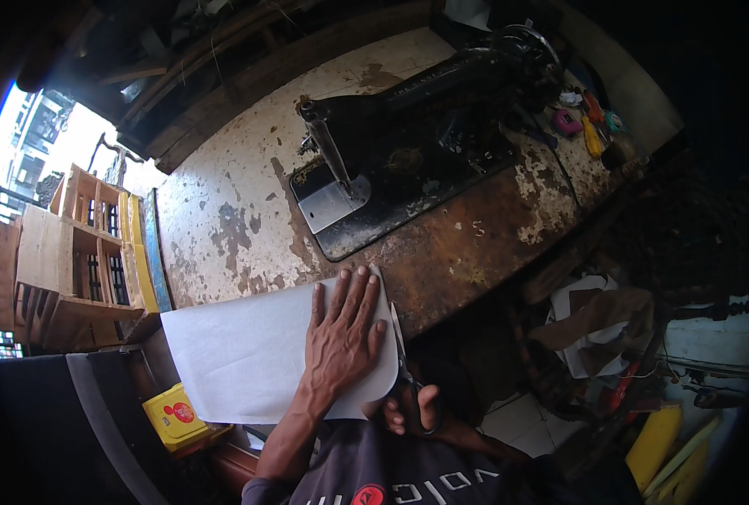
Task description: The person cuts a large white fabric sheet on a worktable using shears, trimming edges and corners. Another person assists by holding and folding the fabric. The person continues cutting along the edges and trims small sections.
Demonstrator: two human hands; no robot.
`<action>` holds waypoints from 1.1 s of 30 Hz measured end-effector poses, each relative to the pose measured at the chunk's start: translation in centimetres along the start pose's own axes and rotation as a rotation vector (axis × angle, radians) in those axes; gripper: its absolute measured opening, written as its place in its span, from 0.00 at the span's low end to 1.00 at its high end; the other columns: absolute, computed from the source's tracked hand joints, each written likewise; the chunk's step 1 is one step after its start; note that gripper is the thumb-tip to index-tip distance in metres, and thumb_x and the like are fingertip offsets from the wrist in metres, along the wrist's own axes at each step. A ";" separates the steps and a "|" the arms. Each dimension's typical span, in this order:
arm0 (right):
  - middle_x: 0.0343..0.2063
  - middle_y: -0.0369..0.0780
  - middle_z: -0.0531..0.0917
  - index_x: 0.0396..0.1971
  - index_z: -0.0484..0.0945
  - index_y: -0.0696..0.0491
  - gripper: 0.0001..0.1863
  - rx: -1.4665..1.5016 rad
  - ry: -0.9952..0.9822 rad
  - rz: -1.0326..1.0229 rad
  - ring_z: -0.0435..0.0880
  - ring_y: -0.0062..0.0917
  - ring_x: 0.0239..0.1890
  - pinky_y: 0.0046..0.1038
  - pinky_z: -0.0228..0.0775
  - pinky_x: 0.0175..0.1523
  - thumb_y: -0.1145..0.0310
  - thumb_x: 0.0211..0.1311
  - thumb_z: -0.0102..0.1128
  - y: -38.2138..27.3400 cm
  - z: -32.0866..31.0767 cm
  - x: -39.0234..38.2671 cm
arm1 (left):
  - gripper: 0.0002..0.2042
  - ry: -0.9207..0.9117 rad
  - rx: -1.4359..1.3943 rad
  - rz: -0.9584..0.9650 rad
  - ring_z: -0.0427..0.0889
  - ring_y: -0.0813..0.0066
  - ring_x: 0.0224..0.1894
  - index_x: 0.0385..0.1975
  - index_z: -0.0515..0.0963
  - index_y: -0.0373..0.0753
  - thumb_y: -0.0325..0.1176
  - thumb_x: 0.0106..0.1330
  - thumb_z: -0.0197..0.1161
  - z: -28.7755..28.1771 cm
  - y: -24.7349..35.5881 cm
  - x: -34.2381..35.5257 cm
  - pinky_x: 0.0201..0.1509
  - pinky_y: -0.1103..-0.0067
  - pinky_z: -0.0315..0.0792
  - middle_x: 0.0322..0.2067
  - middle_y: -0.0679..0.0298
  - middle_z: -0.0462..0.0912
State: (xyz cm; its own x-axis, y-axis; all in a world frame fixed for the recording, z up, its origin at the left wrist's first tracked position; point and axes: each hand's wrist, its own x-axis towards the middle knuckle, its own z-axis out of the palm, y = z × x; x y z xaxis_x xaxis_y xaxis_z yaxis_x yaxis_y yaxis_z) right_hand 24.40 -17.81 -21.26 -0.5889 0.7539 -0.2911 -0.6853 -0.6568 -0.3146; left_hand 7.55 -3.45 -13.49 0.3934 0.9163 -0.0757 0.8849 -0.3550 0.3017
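Your dark printed shirt (404,475) fills the bottom of the head view, nearest the camera. Just beyond it lies a plain white sheet of flat, thin material (240,358) (cloth or paper, you cannot tell which), at the near edge of the worn, paint-flaked surface (442,261). Your left hand (342,332) is spread flat on it, palm down and fingers nearly together, gripping nothing. Your right hand (411,411) is curled round the dark handles of long-bladed metal scissors (400,341), whose blade lies along the sheet's right edge.

As far along as you are, trimming that edge looks to be the step in hand. The near right corner is already rounded, though whether you cut it so is unclear. No offcut shows, so how much trimming is left cannot be judged. No seam is visible either, and the black metal sewing machine (404,160) stands beyond, apart from the sheet.
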 end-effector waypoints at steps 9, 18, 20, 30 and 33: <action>0.35 0.33 0.72 0.58 0.67 0.50 0.53 0.037 -0.104 -0.012 0.72 0.20 0.28 0.28 0.71 0.34 0.14 0.53 0.52 -0.5 -0.4 2.0 | 0.35 0.008 0.002 0.001 0.50 0.59 0.86 0.82 0.59 0.43 0.47 0.78 0.52 0.3 -0.1 -0.4 0.87 0.52 0.38 0.83 0.60 0.56; 0.38 0.33 0.75 0.65 0.64 0.45 0.54 0.014 0.000 -0.071 0.76 0.21 0.29 0.27 0.73 0.30 0.17 0.51 0.60 0.4 0.4 0.3 | 0.34 -0.063 0.018 0.027 0.50 0.58 0.86 0.82 0.59 0.43 0.47 0.78 0.52 0.3 0.6 -1.9 0.87 0.51 0.38 0.83 0.61 0.57; 0.38 0.33 0.75 0.63 0.66 0.47 0.54 0.084 -0.022 -0.046 0.76 0.21 0.30 0.28 0.73 0.32 0.15 0.49 0.59 0.2 0.2 1.0 | 0.34 -0.032 -0.022 0.038 0.51 0.56 0.85 0.81 0.60 0.41 0.46 0.78 0.52 0.3 0.7 -2.1 0.87 0.51 0.38 0.82 0.58 0.58; 0.35 0.32 0.73 0.61 0.67 0.48 0.53 -0.013 0.019 -0.041 0.72 0.16 0.26 0.22 0.69 0.28 0.16 0.52 0.56 -0.5 0.2 1.0 | 0.33 -0.002 0.004 0.040 0.52 0.62 0.85 0.82 0.61 0.45 0.48 0.79 0.52 0.2 0.5 -1.9 0.87 0.52 0.40 0.82 0.62 0.59; 0.36 0.33 0.73 0.61 0.68 0.48 0.52 -0.069 0.038 -0.061 0.73 0.17 0.27 0.24 0.71 0.29 0.16 0.53 0.56 -0.9 0.5 0.8 | 0.33 -0.004 -0.040 -0.005 0.53 0.65 0.85 0.82 0.61 0.47 0.49 0.79 0.52 0.3 0.0 -1.7 0.87 0.53 0.41 0.82 0.64 0.59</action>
State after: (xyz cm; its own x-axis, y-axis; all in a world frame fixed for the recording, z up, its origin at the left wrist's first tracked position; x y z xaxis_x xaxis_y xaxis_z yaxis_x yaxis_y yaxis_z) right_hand 24.32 -16.65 -20.80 -0.5296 0.7920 -0.3036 -0.6874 -0.6105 -0.3935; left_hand 6.96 -5.07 -13.69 0.3900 0.9172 -0.0815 0.8763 -0.3425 0.3388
